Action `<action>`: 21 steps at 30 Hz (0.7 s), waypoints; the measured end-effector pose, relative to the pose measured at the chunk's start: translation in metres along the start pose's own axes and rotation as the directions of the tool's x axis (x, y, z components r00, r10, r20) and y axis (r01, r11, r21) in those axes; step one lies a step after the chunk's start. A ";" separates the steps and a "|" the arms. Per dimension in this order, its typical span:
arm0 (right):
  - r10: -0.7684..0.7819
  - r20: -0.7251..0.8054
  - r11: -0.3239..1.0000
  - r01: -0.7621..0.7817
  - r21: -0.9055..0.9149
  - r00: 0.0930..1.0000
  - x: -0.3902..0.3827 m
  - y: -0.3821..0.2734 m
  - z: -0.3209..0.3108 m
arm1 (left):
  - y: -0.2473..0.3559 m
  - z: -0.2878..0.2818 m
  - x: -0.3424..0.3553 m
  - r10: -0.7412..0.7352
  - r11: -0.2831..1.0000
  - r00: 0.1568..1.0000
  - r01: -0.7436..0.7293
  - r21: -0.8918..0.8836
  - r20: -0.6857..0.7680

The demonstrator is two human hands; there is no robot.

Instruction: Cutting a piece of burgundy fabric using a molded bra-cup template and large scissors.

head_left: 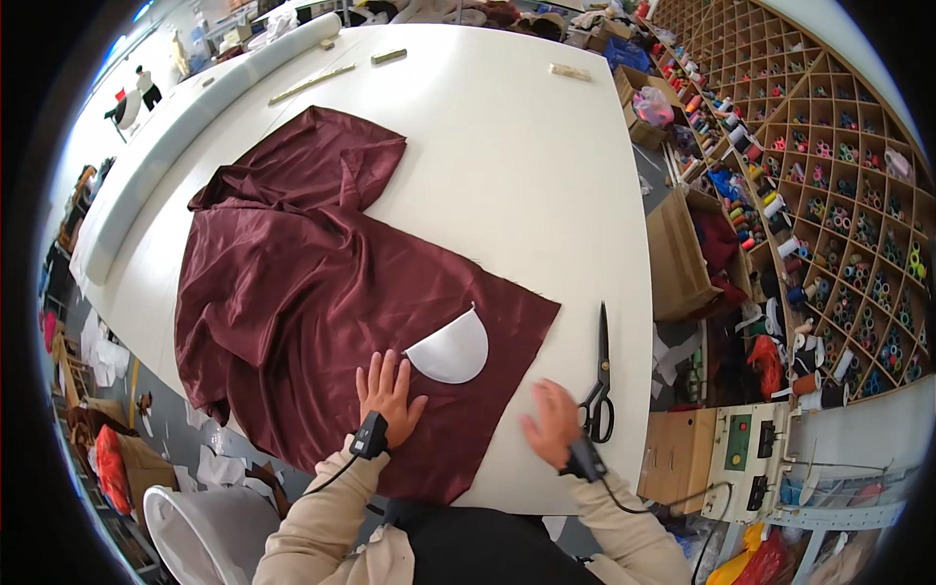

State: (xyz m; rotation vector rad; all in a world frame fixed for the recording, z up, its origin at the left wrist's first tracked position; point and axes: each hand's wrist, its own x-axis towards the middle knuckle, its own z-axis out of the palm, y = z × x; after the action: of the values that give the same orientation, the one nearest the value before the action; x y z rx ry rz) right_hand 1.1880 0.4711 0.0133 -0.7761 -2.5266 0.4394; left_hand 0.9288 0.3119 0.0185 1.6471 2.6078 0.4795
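Note:
Dark maroon satin cloth (pixel 292 292) lies rumpled over the left and middle of the table, its right part smoother and ending in a slanted edge. My left hand (pixel 388 395) rests on this cloth, fingers stretched out and holding nothing. Just past its fingertips lies a silvery white half-round piece (pixel 453 349), its straight side facing up and left. My right hand (pixel 554 421) is over the white tabletop, right of the cloth; slightly blurred, it has its thumb apart from the fingers and nothing in it. Black-handled scissors (pixel 600 380) lie beside that hand, blades pointing away from me.
The white table (pixel 526 166) carries a long pale roll (pixel 210 136) along its far left side and several narrow bars, one a pale block (pixel 569 72). At right stand a cardboard box (pixel 680 255) and a wooden rack of thread spools (pixel 829 185). A white bin (pixel 210 531) is lower left.

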 end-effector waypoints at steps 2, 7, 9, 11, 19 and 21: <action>-0.099 0.089 0.994 0.094 0.061 0.991 0.032 -0.030 0.018 | 0.002 0.015 0.004 -0.014 1.000 1.000 0.014 0.001 0.010; -0.167 0.138 0.985 0.172 -0.024 0.976 0.072 -0.048 0.072 | 0.000 0.019 0.003 -0.027 0.999 1.000 0.026 0.039 0.013; -0.097 0.131 0.988 0.111 -0.104 0.987 0.078 -0.036 0.081 | 0.001 0.019 0.004 -0.024 0.999 1.000 0.023 0.041 0.020; -0.092 0.141 0.985 0.111 -0.134 0.986 0.081 -0.030 0.078 | 0.000 0.018 0.002 -0.031 0.998 0.999 0.030 0.053 0.030; -0.149 0.172 0.986 0.158 -0.043 0.974 0.108 -0.051 0.073 | -0.001 0.019 0.004 -0.030 0.998 0.999 0.028 0.052 0.032; -0.214 0.171 0.975 0.220 -0.013 0.962 0.117 -0.059 0.083 | -0.001 0.018 0.003 -0.027 0.998 0.999 0.026 0.052 0.035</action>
State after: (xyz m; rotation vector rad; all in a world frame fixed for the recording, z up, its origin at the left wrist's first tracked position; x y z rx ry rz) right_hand 1.0330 0.4800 0.0074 -0.4814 -2.7447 0.4056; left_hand 0.9298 0.3183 0.0009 1.6175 2.6345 0.3808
